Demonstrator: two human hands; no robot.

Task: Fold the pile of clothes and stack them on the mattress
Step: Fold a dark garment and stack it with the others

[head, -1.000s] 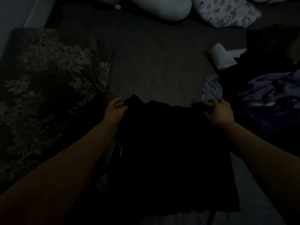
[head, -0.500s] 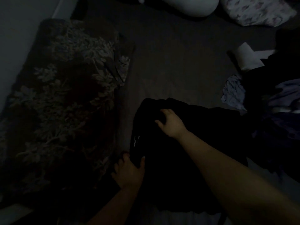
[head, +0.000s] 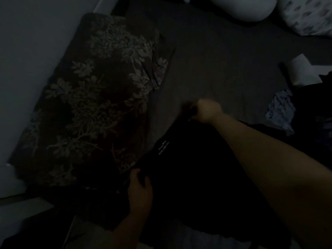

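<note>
Very dark frame. A black garment is spread on the mattress, lower centre, partly folded. Its far edge is pinched by the right hand at centre of frame; its near-left edge is gripped by the left hand, lower centre-left. Hands are well apart, both clamped on the cloth. An unfolded pile of clothes is seen at right edge w/ more dark items. A floral blanket lies at left, pillows at top. No finished stack can be made out; judged early in task, most folding left.
</note>
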